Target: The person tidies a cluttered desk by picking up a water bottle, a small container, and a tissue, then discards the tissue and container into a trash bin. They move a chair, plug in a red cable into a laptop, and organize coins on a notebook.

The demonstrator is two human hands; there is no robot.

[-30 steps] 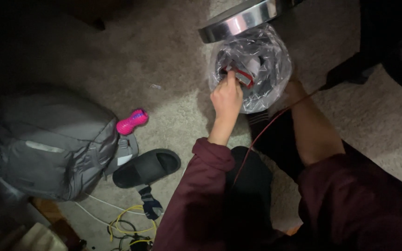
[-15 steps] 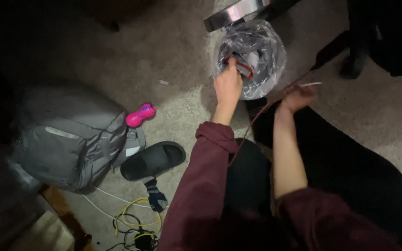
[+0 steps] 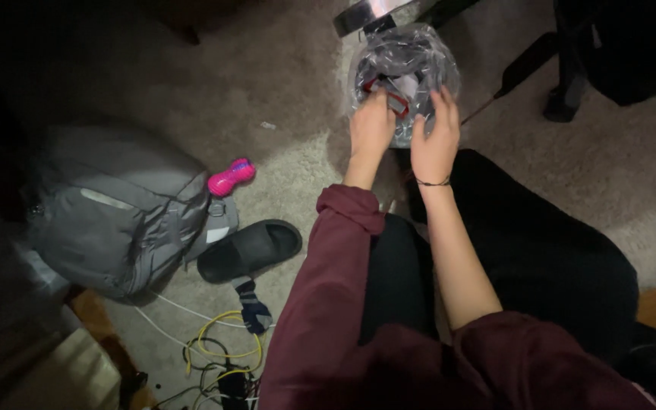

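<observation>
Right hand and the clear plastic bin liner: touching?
Touching. The head view shows the right hand laid flat on the near rim of the clear plastic liner, fingers spread over the crinkled film with no gap showing.

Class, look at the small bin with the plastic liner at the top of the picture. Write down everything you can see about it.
The bin stands on beige carpet just beyond the person's knees. A clear, crinkled plastic liner covers its rim and sides. A shiny metal lid is tipped open behind it. Inside lie red-and-white and grey scraps, too dim to identify. The left hand and right hand both rest on the near rim.
</observation>
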